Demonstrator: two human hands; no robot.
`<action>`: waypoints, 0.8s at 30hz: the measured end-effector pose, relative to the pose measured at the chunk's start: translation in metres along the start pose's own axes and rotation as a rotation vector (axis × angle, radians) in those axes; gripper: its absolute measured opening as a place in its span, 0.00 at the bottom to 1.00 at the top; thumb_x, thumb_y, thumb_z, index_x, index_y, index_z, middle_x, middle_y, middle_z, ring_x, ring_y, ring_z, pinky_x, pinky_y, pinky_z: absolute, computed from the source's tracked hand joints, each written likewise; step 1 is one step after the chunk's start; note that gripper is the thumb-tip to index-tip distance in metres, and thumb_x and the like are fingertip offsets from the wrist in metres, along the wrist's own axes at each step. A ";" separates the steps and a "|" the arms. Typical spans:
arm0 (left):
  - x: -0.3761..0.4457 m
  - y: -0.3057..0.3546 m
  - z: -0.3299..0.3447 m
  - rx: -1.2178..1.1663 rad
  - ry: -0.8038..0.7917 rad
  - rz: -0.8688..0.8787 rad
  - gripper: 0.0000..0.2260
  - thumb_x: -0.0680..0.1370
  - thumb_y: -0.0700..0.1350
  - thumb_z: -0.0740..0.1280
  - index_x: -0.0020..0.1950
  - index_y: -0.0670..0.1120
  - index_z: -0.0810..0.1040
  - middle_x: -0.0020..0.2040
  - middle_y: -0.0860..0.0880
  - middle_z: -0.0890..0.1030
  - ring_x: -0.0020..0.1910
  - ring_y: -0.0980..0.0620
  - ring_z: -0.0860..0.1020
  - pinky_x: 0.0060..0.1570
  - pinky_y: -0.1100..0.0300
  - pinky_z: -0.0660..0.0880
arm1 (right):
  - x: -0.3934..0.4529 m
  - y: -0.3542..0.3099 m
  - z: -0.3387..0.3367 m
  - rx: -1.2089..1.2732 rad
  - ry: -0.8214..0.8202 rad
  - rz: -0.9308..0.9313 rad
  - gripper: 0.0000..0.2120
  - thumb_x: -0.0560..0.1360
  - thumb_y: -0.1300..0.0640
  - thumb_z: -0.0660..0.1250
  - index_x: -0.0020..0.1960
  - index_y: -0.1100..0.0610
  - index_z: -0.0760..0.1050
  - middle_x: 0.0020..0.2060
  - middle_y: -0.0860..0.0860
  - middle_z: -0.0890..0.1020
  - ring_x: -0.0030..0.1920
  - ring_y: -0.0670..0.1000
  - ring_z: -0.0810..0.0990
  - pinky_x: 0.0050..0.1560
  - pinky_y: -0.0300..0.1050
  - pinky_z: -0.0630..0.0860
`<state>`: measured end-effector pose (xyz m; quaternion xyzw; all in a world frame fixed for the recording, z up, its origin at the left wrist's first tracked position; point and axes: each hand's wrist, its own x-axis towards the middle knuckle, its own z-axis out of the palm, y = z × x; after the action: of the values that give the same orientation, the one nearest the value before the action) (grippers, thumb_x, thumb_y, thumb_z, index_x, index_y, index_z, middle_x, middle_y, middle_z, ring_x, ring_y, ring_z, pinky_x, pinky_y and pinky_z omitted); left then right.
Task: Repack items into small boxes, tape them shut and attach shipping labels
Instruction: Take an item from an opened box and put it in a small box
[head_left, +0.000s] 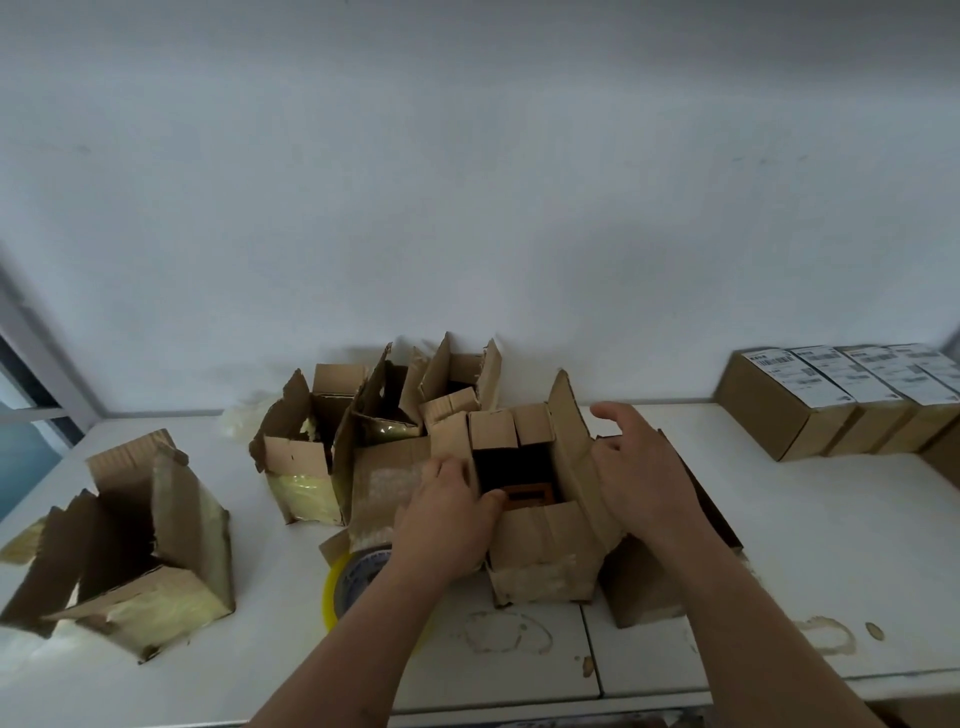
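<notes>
Tape roll (347, 582) lies nearest me on the desk (519, 670), under my left forearm. My left hand (447, 512) grips the open box (540, 540) by its near-left rim; my right hand (641, 467) rests relaxed against its right flap. Beyond stand torn empty cartons (332, 441); labelled boxes (810, 405) sit far right.
</notes>
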<state>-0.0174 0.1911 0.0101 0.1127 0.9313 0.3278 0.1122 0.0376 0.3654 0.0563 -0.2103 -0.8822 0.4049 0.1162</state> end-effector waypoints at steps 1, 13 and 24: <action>-0.002 0.002 0.002 -0.009 0.004 -0.013 0.23 0.80 0.57 0.62 0.71 0.48 0.65 0.69 0.51 0.65 0.65 0.47 0.70 0.66 0.44 0.68 | 0.000 0.000 0.000 0.001 0.001 -0.004 0.21 0.80 0.61 0.56 0.71 0.50 0.67 0.33 0.48 0.77 0.32 0.44 0.73 0.34 0.37 0.65; -0.012 0.009 -0.042 -0.248 -0.238 -0.059 0.45 0.70 0.57 0.76 0.79 0.51 0.54 0.76 0.49 0.60 0.71 0.48 0.63 0.72 0.48 0.64 | 0.007 0.015 0.002 -0.019 0.024 0.002 0.17 0.80 0.61 0.55 0.60 0.42 0.72 0.39 0.48 0.81 0.32 0.46 0.74 0.35 0.42 0.72; -0.007 0.014 -0.025 0.778 -0.289 0.238 0.62 0.60 0.79 0.65 0.80 0.50 0.39 0.80 0.47 0.37 0.76 0.45 0.29 0.74 0.42 0.31 | 0.011 0.016 -0.001 -0.003 -0.020 0.047 0.16 0.80 0.61 0.55 0.55 0.42 0.73 0.40 0.44 0.80 0.29 0.46 0.71 0.32 0.42 0.70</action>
<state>-0.0159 0.1854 0.0391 0.2979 0.9407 -0.0563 0.1523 0.0328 0.3805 0.0448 -0.2271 -0.8788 0.4082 0.0972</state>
